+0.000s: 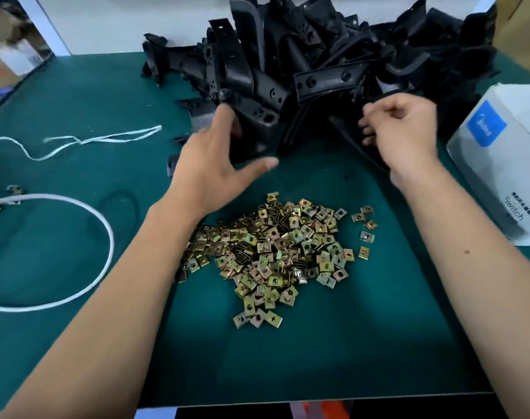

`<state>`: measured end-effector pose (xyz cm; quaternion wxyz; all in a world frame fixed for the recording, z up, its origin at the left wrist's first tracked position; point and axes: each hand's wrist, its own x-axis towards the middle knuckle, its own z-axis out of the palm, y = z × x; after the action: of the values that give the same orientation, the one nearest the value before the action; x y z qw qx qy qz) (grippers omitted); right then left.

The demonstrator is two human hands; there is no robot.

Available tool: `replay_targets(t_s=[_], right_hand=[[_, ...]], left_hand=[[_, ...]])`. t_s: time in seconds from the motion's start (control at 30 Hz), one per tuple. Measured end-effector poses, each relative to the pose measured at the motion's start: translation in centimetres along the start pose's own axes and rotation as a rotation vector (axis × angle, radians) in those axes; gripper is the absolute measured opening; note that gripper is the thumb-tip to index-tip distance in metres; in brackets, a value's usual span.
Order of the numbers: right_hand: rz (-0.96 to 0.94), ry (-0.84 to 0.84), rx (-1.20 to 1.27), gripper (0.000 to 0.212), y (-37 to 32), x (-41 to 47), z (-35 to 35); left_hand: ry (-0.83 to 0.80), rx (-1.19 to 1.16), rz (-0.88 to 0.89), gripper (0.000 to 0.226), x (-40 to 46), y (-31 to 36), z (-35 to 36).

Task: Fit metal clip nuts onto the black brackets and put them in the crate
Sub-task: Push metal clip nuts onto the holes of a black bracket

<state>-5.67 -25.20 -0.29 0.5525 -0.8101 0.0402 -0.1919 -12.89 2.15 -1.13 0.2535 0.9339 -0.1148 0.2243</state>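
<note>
Head view: pick step, nothing fitted yet. Left hand point(211, 164) spread, fingers reaching round black bracket point(254, 128) at front of bracket pile point(333, 55); full grip not confirmed. Right hand point(399, 128) curled at pile edge, contents can't tell. Clip nuts point(269, 255) heaped on green mat point(333, 352), near wrists. Crate not visible. Next: pull one bracket free, grab nut, slide onto edge. White box point(499, 158) right: blue logo, "Switch" readable.
</note>
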Motion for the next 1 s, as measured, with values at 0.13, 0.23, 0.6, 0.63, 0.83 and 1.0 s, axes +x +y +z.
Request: replay_targets(t_s=[0.13, 0.23, 0.6, 0.63, 0.83, 1.0], right_hand=[[-0.388, -0.12, -0.245, 0.006, -2.0, -2.2, 1.5], [-0.564, -0.583, -0.362, 0.008, -3.9, -5.3, 3.5], [-0.319, -0.739, -0.239, 0.013, -2.2, -6.9, 3.3], [-0.261, -0.718, -0.157, 0.011, -2.0, -6.9, 3.1], [-0.138, -0.667, 0.011, 0.008, -1.1, -6.2, 2.6], [-0.003, -0.546, 0.252, 0.007, -1.0, -6.0, 2.8]], left_hand=[[0.029, -0.083, -0.067, 0.061, -0.2, -0.4, 0.4], [0.076, -0.117, -0.079, 0.062, -0.4, -0.5, 0.7], [0.115, 0.229, -0.148, 0.066, 1.2, -2.2, 0.8], [0.119, 0.237, -0.14, 0.067, 1.1, -2.1, 0.7], [0.046, 0.081, -0.001, 0.063, 0.4, -0.4, 0.9], [-0.118, 0.038, 0.064, 0.056, 0.2, -0.2, 1.5]])
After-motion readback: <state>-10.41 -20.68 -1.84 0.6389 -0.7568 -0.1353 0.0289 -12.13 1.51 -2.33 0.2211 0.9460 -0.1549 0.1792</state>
